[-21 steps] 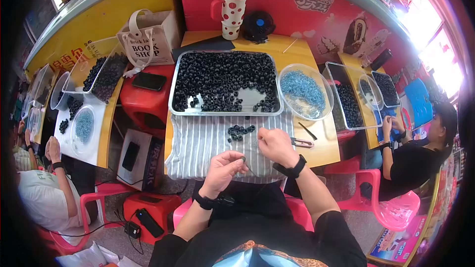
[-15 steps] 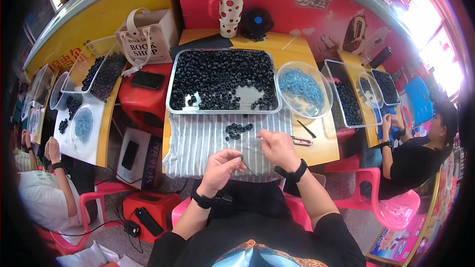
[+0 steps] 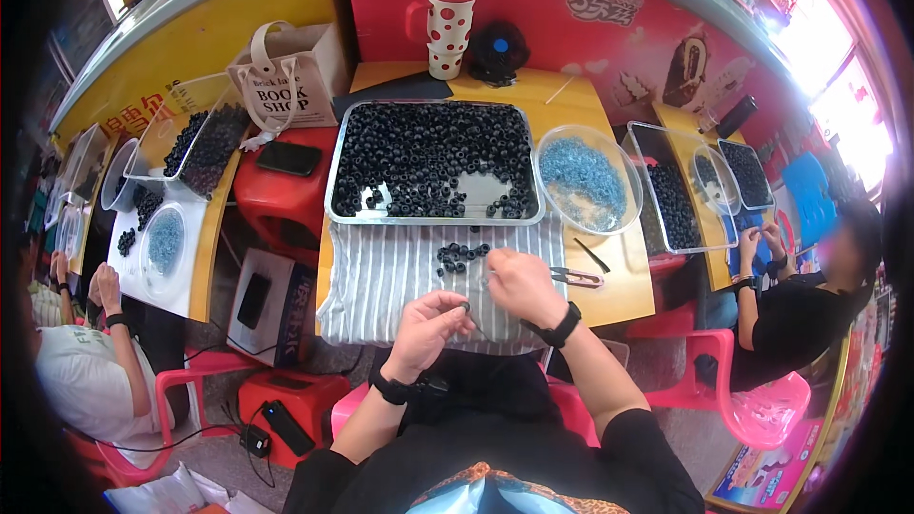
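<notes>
Black piece (image 3: 466,306), small: pinched in the left hand (image 3: 428,331), lower centre of frame. Loose beads (image 3: 464,257): on striped cloth (image 3: 376,276), frame centre. Right hand (image 3: 526,287), right of centre: fingers curled closed; contents cannot be told. Snips (image 3: 583,278): on table (image 3: 624,303), farther right.

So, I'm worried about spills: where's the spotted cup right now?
In the head view, the spotted cup stands near the far edge of the table, just left of the black fan and beyond the middle tray.
</notes>
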A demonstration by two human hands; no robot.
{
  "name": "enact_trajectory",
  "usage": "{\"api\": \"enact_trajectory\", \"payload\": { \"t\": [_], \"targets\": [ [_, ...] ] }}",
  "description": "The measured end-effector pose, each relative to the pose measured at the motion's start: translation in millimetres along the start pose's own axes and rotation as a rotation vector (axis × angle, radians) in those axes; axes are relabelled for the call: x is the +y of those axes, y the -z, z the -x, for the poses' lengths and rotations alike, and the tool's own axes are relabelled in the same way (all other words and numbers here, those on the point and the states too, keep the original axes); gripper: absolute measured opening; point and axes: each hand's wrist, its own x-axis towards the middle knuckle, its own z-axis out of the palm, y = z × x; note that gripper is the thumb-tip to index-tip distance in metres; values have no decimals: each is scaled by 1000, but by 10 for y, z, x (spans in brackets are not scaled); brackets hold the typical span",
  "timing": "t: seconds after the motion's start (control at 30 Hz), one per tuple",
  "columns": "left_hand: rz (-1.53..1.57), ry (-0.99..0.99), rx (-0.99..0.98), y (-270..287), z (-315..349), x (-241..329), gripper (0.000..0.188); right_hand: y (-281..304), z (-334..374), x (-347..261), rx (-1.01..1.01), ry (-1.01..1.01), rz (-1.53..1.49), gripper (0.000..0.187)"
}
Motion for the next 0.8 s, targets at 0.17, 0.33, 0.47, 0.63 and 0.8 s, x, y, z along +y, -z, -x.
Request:
{"api": "enact_trajectory", "payload": {
  "t": [0.17, 0.33, 0.47, 0.63, 0.8],
  "targets": [
    [52, 17, 30, -33, 34, 19, 17, 102, 256, -139, 24, -102, -655, 6],
    [104, 37, 0, -25, 48, 34, 18, -8, 380, -441, 28, -82, -960, 6],
    [159, 34, -62, 27, 74, 27, 19, -2, 362, -441, 22, -73, -998, 8],
    [102, 53, -94, 90, 98, 45, 18, 63, 293, -462, -97, -82, -1012, 11],
    [263, 2, -120, 138, 107, 36, 19, 167, 62, -452, -214, -53, -789, 17]
  ]
}}
